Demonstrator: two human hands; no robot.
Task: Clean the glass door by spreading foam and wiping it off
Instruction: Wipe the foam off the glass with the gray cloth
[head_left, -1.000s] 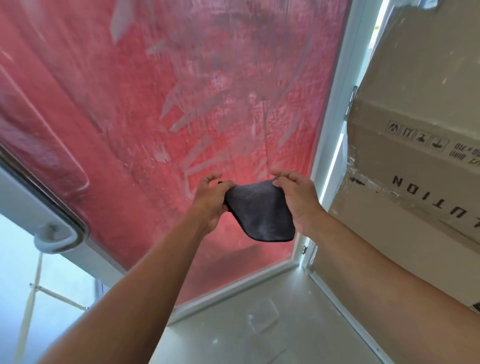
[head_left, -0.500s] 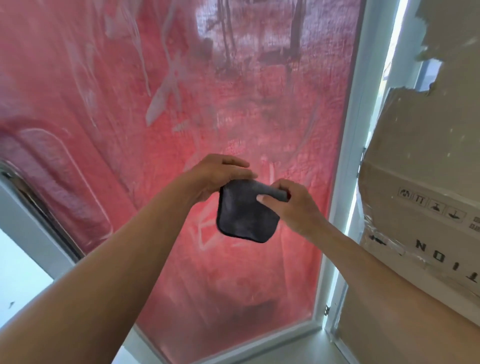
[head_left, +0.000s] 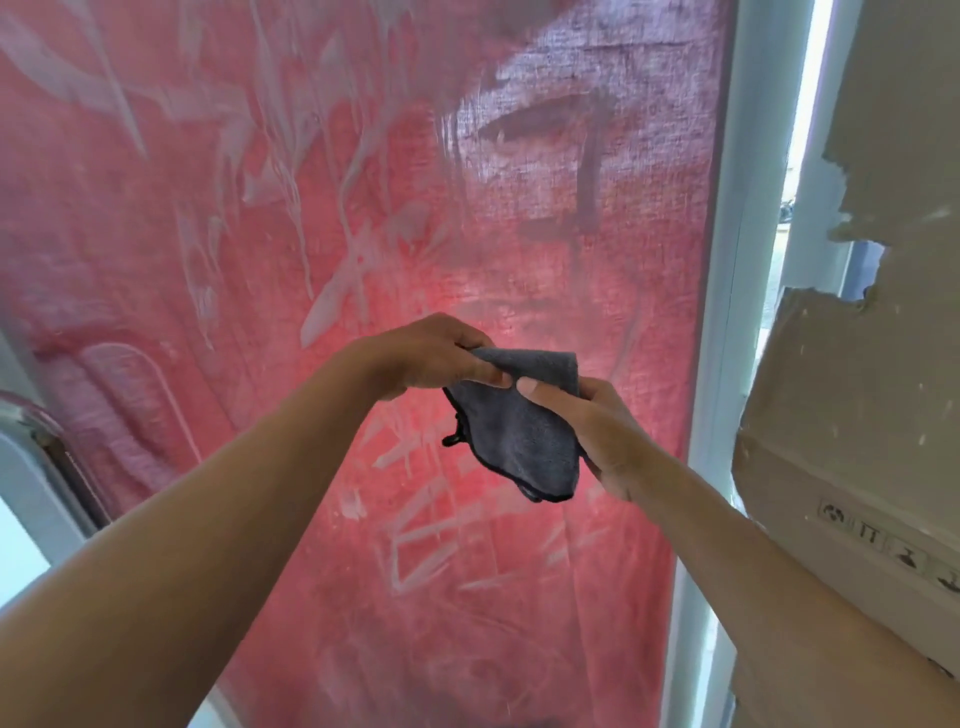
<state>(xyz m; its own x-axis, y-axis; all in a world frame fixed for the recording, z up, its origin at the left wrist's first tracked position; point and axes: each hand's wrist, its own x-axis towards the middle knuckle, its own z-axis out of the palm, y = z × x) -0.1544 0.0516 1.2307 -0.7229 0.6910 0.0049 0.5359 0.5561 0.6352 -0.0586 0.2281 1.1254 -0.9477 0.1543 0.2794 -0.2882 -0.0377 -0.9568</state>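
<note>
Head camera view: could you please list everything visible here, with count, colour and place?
glass door: one, clear pane with red fabric showing behind it, fills centre and left
foam streaks: many, white, smeared across the glass
door frame: one, white, right of the glass
door handle: one, metallic, left edge, partly cut off
cardboard box: one, brown, torn, far right
cloth: one, dark grey, folded, centre
hands: two; left hand grips the cloth's top, right hand holds its right side
</note>
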